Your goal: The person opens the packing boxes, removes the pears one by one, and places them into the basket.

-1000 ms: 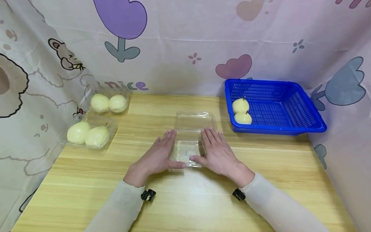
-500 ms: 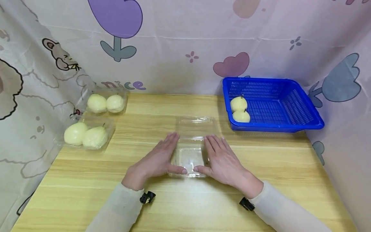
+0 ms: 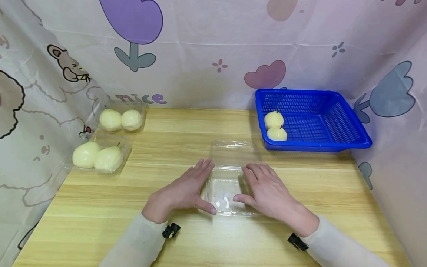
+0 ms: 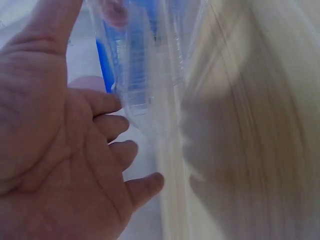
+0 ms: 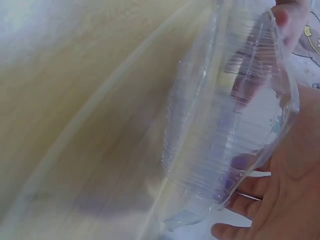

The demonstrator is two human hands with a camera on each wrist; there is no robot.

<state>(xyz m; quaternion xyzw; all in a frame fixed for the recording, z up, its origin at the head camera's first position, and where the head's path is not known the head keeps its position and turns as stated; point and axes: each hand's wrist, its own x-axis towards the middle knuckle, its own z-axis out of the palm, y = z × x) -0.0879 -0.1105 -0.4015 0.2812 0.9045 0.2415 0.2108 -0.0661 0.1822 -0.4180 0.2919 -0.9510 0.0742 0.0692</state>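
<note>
A clear plastic clamshell box (image 3: 230, 214) lies opened out flat on the table in the head view, its lid (image 3: 235, 154) folded back on the far side. My left hand (image 3: 183, 191) is at the box's left edge, fingers extended and thumb spread near the front left corner. In the left wrist view its palm faces the clear plastic. On the other side, my right hand (image 3: 273, 191) lies along the box's right edge, with the thumb over the base and the fingers by the outer wall. The right wrist view shows some fingertips partly behind the ribbed plastic wall (image 5: 245, 100).
A blue basket (image 3: 313, 146) holding two pale pears (image 3: 275, 126) stands at the back right. Two clear boxes stand on the left, the far box (image 3: 143, 115) and the nearer box (image 3: 125, 152), each with two pears. Printed cloth (image 3: 193, 44) surrounds the wooden table (image 3: 186, 241).
The opened box has slid toward me and then to the right. Both hands have gone along with it, and the right hand has shifted further right.
</note>
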